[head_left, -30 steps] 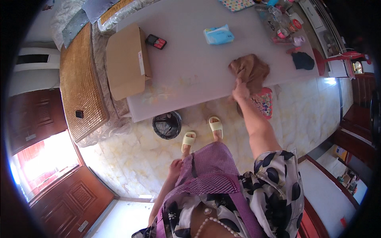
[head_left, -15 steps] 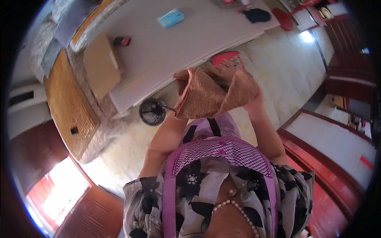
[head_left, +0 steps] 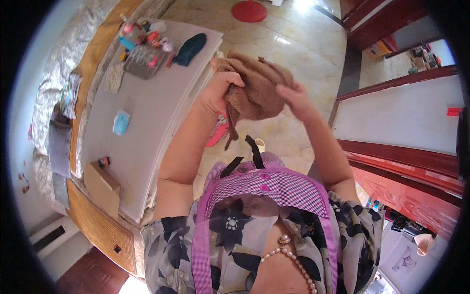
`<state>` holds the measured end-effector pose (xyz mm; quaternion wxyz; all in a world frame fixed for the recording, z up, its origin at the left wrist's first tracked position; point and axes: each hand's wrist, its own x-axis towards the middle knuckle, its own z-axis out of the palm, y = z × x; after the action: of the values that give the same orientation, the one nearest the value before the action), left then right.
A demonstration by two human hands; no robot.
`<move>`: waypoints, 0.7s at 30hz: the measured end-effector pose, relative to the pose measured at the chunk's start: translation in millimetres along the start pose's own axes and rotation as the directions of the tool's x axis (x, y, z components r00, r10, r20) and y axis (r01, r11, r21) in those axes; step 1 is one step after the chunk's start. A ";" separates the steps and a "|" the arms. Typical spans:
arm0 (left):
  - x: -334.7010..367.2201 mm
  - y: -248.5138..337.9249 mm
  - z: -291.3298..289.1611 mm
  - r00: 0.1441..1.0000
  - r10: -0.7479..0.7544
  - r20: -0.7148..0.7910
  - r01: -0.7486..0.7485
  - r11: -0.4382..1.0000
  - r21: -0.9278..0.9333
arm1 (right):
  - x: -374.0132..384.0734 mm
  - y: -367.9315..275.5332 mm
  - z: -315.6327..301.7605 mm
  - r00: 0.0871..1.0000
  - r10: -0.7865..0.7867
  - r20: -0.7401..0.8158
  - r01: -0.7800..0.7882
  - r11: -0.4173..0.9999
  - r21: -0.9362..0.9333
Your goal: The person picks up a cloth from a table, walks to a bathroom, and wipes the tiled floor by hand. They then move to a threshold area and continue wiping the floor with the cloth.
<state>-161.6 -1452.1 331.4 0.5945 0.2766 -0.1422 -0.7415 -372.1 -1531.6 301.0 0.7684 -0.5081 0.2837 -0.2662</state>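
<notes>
A bunched brown cloth with a towel-like texture hangs in front of me, above the floor. My left hand is closed on its left edge, with the thumb lying over the fabric. A thin brown strip dangles from the cloth below that hand. At the right edge my right hand, slightly smeared by motion, grips the fabric between thumb and fingers. Folds of cloth hide most of the right fingers.
To the left stands a long pale table bearing a blue face mask, a dark green cloth, a clear tray and a cardboard box. A red round stool is far ahead. Something red shows below the cloth.
My view has turned to the right, so the table now lies along my left. The cloth, spread wider before, is bunched smaller, and my left hand now shows on top of its edge.
</notes>
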 end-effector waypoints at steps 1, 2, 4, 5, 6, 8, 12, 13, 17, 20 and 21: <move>25.7 6.2 0.5 0.999 -0.043 -0.012 0.044 0.996 0.072 | 7.1 -25.2 -19.8 0.999 0.006 -0.033 -0.001 0.991 0.132; 43.5 9.3 1.3 0.998 -0.054 -0.016 0.055 0.996 0.076 | 17.1 -41.4 -44.0 0.999 0.007 -0.040 -0.002 0.990 0.142; 89.1 24.9 20.0 0.999 -0.048 -0.025 0.051 0.990 0.134 | 39.4 -77.4 -99.7 0.990 -0.059 -0.126 0.090 0.963 0.255; 114.1 32.6 14.4 0.993 -0.116 -0.017 0.117 0.980 0.158 | 46.7 -94.1 -120.0 0.993 -0.045 -0.108 0.074 0.958 0.278; 140.3 38.8 12.5 0.992 -0.123 -0.008 0.123 0.977 0.176 | 57.5 -103.1 -140.7 0.991 -0.062 -0.119 0.094 0.954 0.283; 187.0 48.5 7.6 0.993 -0.003 -0.116 0.027 0.977 0.213 | 77.7 -108.8 -175.3 0.992 -0.095 -0.077 0.107 0.980 0.165; 279.4 73.1 -3.5 0.976 0.182 -0.120 -0.069 0.778 0.624 | 123.4 -121.4 -228.8 0.970 -0.128 -0.209 0.084 0.974 -0.210; 305.5 79.4 -15.6 0.949 0.305 -0.080 -0.115 0.571 0.813 | 132.5 -133.5 -239.1 0.973 -0.125 -0.194 0.032 0.906 -0.423; 381.6 96.2 32.4 0.940 0.318 -0.120 -0.010 0.378 0.926 | 145.0 -180.8 -286.9 0.918 -0.103 -0.384 -0.213 0.688 -0.694; 460.2 103.7 34.1 0.894 0.437 -0.105 -0.198 0.594 0.780 | 168.3 -186.1 -329.9 0.835 -0.193 -0.515 0.000 0.937 -0.350; 483.9 106.3 39.8 0.902 0.421 -0.096 -0.194 0.593 0.781 | 181.5 -191.3 -347.2 0.833 -0.228 -0.504 0.070 0.947 -0.314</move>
<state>-167.0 -1948.3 304.3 0.5580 0.5679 -0.4006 -0.4534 -514.0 -1942.3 337.2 0.5552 -0.5389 0.4802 -0.4132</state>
